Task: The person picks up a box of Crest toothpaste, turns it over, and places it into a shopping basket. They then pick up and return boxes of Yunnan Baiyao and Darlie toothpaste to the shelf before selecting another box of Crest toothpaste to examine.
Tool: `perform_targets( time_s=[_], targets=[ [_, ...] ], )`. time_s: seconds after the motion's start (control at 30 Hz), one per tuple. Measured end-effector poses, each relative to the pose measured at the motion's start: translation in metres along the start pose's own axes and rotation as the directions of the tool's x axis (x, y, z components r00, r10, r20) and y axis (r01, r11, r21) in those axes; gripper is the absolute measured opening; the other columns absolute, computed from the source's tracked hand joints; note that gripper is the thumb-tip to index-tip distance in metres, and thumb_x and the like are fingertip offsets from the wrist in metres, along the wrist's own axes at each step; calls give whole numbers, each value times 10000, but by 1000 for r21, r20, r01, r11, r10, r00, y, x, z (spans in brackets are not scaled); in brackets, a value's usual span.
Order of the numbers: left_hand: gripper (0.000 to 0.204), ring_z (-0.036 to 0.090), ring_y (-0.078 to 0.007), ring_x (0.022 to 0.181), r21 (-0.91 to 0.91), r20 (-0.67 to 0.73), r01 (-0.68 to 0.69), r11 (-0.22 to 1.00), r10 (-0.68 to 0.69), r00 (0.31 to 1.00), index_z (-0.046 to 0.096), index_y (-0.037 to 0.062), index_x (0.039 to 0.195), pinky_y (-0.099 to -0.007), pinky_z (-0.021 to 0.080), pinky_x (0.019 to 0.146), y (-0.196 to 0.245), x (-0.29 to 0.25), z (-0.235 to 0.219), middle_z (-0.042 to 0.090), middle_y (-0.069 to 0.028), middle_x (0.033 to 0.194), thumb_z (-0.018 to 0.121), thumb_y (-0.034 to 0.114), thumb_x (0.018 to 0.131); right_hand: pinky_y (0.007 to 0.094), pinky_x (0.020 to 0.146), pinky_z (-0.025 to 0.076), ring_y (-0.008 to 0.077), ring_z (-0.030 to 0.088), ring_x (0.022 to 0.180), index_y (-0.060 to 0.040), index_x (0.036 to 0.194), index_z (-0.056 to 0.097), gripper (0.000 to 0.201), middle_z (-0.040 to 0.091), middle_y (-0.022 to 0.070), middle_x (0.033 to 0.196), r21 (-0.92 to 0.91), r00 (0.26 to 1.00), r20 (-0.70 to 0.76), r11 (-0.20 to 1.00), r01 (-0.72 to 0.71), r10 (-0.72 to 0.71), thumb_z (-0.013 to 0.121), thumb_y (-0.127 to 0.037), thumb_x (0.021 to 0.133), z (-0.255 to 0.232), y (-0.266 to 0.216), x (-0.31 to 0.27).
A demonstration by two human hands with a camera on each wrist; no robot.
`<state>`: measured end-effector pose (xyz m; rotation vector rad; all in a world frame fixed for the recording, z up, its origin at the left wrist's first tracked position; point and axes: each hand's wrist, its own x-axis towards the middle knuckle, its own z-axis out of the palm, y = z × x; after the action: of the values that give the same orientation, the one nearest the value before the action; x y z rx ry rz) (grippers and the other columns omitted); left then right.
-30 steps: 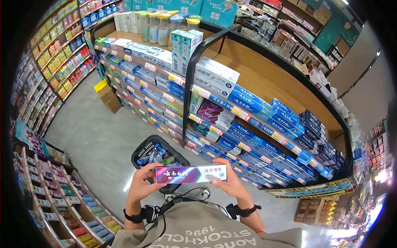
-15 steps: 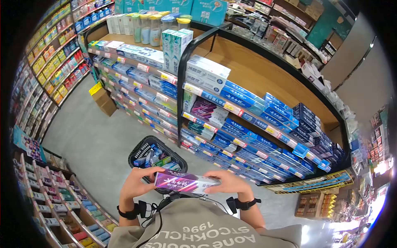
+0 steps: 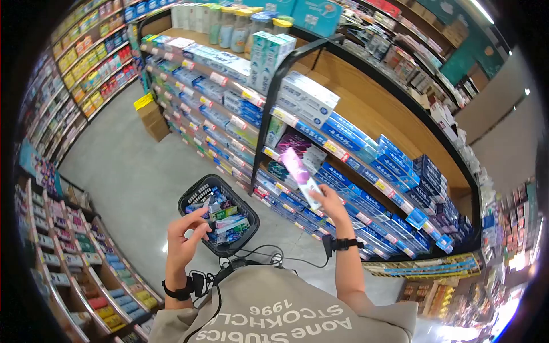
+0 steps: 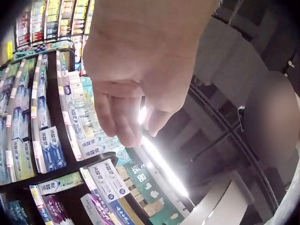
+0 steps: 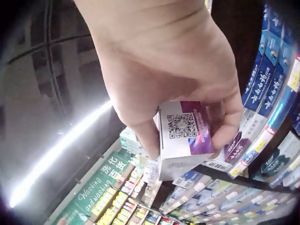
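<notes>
My right hand [image 3: 333,207] grips one end of a purple-and-white toothpaste box [image 3: 299,176], which slants up towards the shelf. In the right wrist view the thumb and fingers close on the sides of that box [image 5: 180,138], and its end with a QR code faces the camera. Behind it on the shelf sit similar purple-and-white boxes [image 3: 293,143]. My left hand [image 3: 182,243] is empty, its fingers loosely bent, and it overlaps the near left side of the black shopping basket [image 3: 255,222] in the head view.
Various toothpaste boxes and packets [image 3: 226,215] lie in the basket on the floor. The rack ahead holds rows of blue toothpaste boxes [image 3: 349,132], with a black upright frame [image 3: 263,128] between sections. A cardboard box [image 3: 152,123] stands by its far end. Low shelves [image 3: 86,268] run along my left.
My left hand has let go of the toothpaste box and moved apart. The right hand has carried the box forward and right, towards the shelf, turning it from level to slanted.
</notes>
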<state>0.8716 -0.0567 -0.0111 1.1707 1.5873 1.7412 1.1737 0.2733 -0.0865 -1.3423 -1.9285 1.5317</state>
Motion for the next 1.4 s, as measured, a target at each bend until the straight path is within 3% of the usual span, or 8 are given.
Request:
perform_targets(
  time_s=[0.1, 0.23, 0.33, 0.5, 0.83, 1.03, 1.27, 1.4],
  targets=[
    [349, 653, -131, 670, 81, -56, -99, 992, 104, 993, 714, -14, 1205, -259, 522, 615, 6, -18, -9, 695, -70, 780, 638, -78, 871, 314, 593, 554, 172, 664, 784, 14, 1189, 640, 460, 681, 94, 967, -106, 997, -72, 994, -5, -3, 711, -359, 928, -4, 15, 50],
    [308, 647, -149, 656, -22, -257, -49, 999, 42, 965, 722, -16, 1191, -271, 520, 597, -1, -49, -26, 685, -87, 770, 612, -64, 908, 390, 820, 545, 288, 690, 942, 56, 1206, 638, 649, 687, 225, 1104, -309, 999, -43, 951, -23, 10, 756, -470, 845, -15, -1, 98],
    [261, 635, -159, 633, -99, -339, -48, 994, 11, 941, 729, -20, 1164, -272, 510, 583, -6, -68, -36, 673, -95, 752, 592, -39, 943, 404, 979, 499, 346, 670, 1118, 53, 1301, 622, 731, 674, 259, 1240, -571, 985, -143, 821, -2, -97, 764, -481, 822, -22, 15, 148],
    [232, 625, -165, 611, -44, -445, -27, 999, 4, 895, 731, -26, 1143, -264, 496, 562, -1, -86, -41, 661, -97, 738, 583, -11, 964, 428, 1072, 464, 386, 617, 1235, 29, 1324, 622, 743, 636, 271, 1318, -697, 970, -155, 717, 26, -187, 776, -452, 780, -20, 21, 178],
    [213, 610, -152, 595, -77, -460, 37, 996, -68, 886, 728, -26, 1123, -251, 473, 526, -1, -88, -36, 644, -88, 723, 584, 5, 968, 472, 1092, 436, 387, 586, 1263, -69, 1375, 603, 641, 641, 233, 1324, -818, 932, -130, 567, 93, -340, 741, -391, 838, -16, 50, 203],
    [204, 613, -148, 612, -65, -445, 70, 995, -92, 891, 719, -34, 1123, -253, 479, 544, 1, -78, -28, 644, -89, 736, 583, 8, 977, 556, 1111, 374, 344, 541, 1328, -127, 1422, 545, 630, 619, 197, 1369, -857, 980, -103, 515, -2, -168, 726, -349, 861, -10, 48, 201],
    [191, 616, -148, 617, -85, -377, 93, 992, -119, 919, 713, -40, 1106, -256, 488, 532, -1, -66, -15, 638, -81, 732, 593, 41, 981, 566, 1070, 419, 372, 598, 1251, -116, 1444, 496, 708, 640, 198, 1334, -902, 948, -111, 430, 30, -299, 773, -326, 828, -5, 53, 189],
    [197, 618, -140, 623, -97, -348, 104, 990, -132, 928, 711, -48, 1117, -254, 492, 552, -2, -64, -13, 651, -81, 747, 585, 16, 980, 554, 1045, 448, 366, 606, 1237, -118, 1442, 470, 745, 646, 190, 1311, -903, 966, -89, 430, 24, -241, 798, -309, 801, -8, 52, 191]
  ],
)
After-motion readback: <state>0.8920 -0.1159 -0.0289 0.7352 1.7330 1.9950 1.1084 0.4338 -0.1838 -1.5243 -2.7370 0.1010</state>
